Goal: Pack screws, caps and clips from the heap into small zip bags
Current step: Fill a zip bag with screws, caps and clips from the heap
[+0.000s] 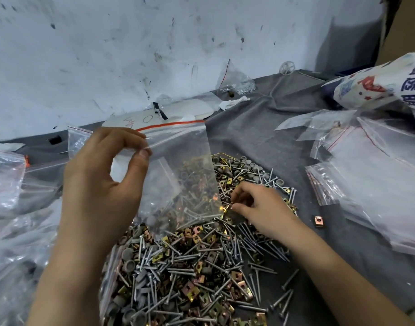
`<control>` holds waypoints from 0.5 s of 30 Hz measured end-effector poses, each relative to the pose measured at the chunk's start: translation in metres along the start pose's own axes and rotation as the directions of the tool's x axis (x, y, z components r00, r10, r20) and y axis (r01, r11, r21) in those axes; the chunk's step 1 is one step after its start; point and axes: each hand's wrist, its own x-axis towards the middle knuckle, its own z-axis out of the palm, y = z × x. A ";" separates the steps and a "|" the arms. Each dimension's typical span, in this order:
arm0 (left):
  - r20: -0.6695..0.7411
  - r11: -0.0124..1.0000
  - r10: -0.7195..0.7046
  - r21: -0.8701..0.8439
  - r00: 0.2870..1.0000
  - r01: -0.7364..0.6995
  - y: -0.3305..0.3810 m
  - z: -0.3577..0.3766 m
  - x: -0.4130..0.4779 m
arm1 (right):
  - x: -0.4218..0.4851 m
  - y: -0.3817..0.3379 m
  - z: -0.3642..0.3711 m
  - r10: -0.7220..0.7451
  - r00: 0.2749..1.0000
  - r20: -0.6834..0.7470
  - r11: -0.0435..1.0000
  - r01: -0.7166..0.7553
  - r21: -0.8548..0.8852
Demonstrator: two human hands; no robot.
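A heap (pixel 201 267) of silver screws, grey caps and brass-coloured clips covers the grey cloth in front of me. My left hand (pixel 103 180) pinches the top edge of a clear zip bag (pixel 185 165) with a red seal line and holds it upright above the heap. A few screws lie in the bag's bottom. My right hand (pixel 258 208) rests on the heap just right of the bag, its fingers curled and pinching small parts; which ones I cannot tell.
Filled clear bags (pixel 11 208) pile up at the left. A stack of unused zip bags (pixel 371 175) lies at the right, with a printed sack (pixel 380 83) behind it. One loose clip (pixel 318 221) sits on the cloth. A scuffed white wall stands behind.
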 end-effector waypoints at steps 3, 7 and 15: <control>-0.003 1.000 -0.012 -0.004 1.000 0.012 0.000 0.000 0.000 | 0.000 0.001 0.000 -0.059 0.997 0.054 0.990 0.065 -0.126; -0.008 1.000 -0.025 0.005 1.000 0.025 0.000 0.001 0.000 | -0.001 0.002 0.007 -0.028 0.980 0.197 0.965 0.078 -0.252; -0.028 0.999 -0.035 -0.026 0.999 0.034 -0.001 0.002 0.001 | -0.001 0.003 0.007 -0.040 0.975 0.220 0.948 0.107 -0.300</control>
